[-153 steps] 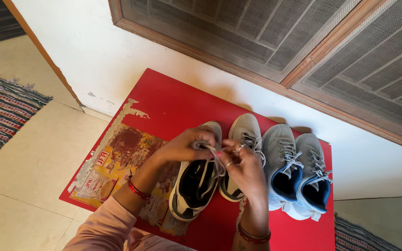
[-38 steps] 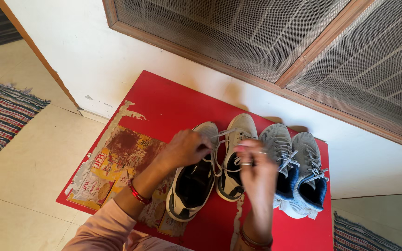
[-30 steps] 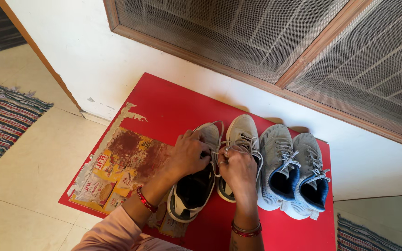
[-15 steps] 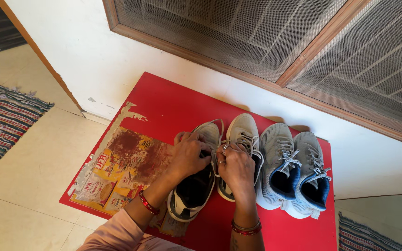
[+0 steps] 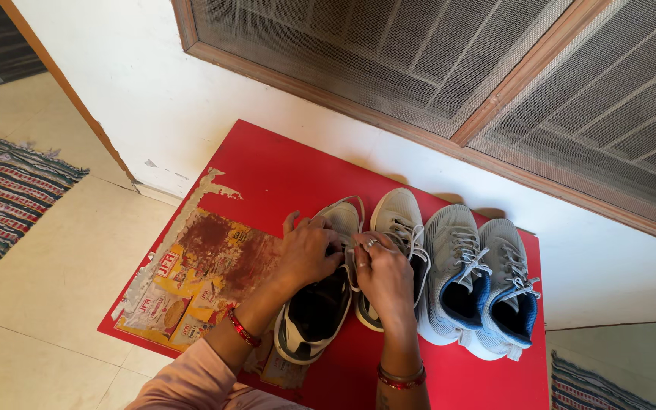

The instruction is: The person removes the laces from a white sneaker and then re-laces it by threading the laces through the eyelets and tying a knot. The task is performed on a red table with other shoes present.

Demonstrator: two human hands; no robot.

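Two pairs of shoes stand in a row on a red board [image 5: 282, 163]. The left pair is white and black: one shoe [image 5: 314, 311] lies under my left hand [image 5: 309, 250], the other [image 5: 396, 216] under my right hand [image 5: 383, 275]. Both hands press together over the left shoe's tongue, fingers closed on its grey laces [image 5: 350, 228]; a lace loop sticks out above the toe. The knot itself is hidden by my fingers. The grey and blue pair [image 5: 483, 281] stands to the right, laces tied.
The board's left part is covered with torn yellow printed paper [image 5: 184, 281]. A white wall [image 5: 153, 83] and a wood-framed mesh window [image 5: 449, 61] rise behind. Striped rugs [image 5: 5, 182] lie on the tiled floor at far left and bottom right.
My hands were apart pulling the laces out wide; they have come together low over the left shoe and stay there, fingers closed on the laces.
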